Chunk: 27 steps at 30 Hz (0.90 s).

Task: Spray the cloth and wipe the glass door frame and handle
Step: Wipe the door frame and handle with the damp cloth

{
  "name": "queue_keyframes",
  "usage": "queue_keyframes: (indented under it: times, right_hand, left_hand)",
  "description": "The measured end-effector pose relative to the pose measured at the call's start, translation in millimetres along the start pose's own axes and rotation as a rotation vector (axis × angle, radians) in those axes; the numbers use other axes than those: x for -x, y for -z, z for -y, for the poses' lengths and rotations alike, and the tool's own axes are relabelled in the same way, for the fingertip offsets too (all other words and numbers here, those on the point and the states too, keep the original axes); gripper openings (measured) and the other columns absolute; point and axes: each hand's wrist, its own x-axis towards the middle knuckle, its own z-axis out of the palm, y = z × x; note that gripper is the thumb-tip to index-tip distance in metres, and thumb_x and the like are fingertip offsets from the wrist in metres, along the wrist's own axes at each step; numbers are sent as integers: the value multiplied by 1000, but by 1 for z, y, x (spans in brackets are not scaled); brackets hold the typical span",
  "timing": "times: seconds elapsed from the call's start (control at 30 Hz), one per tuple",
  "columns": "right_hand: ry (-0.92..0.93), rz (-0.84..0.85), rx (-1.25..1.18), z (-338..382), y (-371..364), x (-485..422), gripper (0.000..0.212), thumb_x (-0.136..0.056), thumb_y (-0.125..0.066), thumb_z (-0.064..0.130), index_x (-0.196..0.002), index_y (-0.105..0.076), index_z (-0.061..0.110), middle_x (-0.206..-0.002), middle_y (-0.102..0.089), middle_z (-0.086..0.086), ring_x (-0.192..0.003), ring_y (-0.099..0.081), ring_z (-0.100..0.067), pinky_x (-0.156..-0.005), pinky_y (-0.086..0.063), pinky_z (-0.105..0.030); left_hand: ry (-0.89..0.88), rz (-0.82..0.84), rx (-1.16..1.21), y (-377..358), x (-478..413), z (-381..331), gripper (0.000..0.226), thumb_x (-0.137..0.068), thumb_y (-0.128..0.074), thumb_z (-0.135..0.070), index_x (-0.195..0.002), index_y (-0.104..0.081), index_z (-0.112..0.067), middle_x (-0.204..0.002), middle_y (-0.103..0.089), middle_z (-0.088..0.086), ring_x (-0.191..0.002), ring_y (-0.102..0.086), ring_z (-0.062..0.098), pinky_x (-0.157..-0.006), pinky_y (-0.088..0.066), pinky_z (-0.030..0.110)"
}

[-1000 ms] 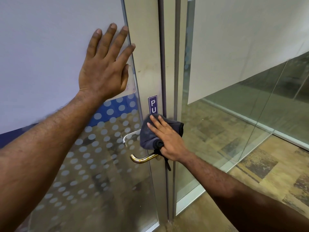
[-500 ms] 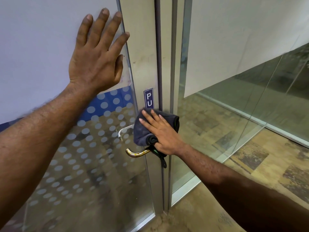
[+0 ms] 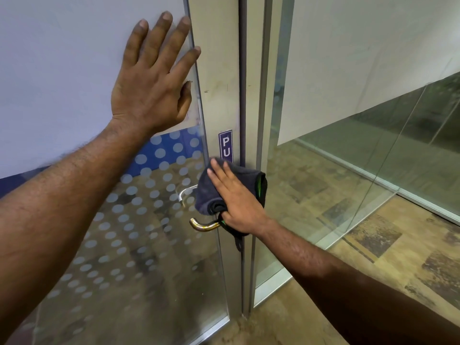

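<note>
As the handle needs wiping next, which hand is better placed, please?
Right hand: it holds the cloth against the frame just above the brass handle; the left hand lies flat on the glass, higher up.

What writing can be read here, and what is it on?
"PU": white letters, stacked, on a narrow dark blue sticker on the pale metal door frame; its lower letters are covered by the dark grey cloth under the right hand.
No other text shows.
</note>
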Motion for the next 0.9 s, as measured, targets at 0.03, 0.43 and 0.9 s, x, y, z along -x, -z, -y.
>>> queue_keyframes:
  times: [0.03,0.43,0.9]
  right_hand:
    - [9,17,32,-6,-2,7,103,-74,-60,-1,-160,-7,17,-167,12,9,-154,13,-13,-123,-3,-26]
    - [-158,-79,-202,8,4,-1,107,-74,-56,-13,-159,3,12,-165,25,3,-153,14,-13,-118,-8,-9]
    - [-132,-65,-189,-1,-1,5,101,-77,-56,-12,-160,-5,14,-166,20,7,-154,12,-12,-124,-7,-25]
  left_hand:
    - [0,2,2,0,0,0,57,-103,-29,-40,-156,-26,-18,-169,-6,12,-156,-6,34,-124,-7,54]
    - [-44,69,-10,-18,36,-27,70,-99,-29,-48,-161,-12,-20,-169,-1,13,-156,-2,34,-124,-2,53]
    - [-53,63,-1,-18,36,-28,70,-100,-27,-49,-161,-12,-20,-169,-2,14,-156,-4,35,-123,-1,53]
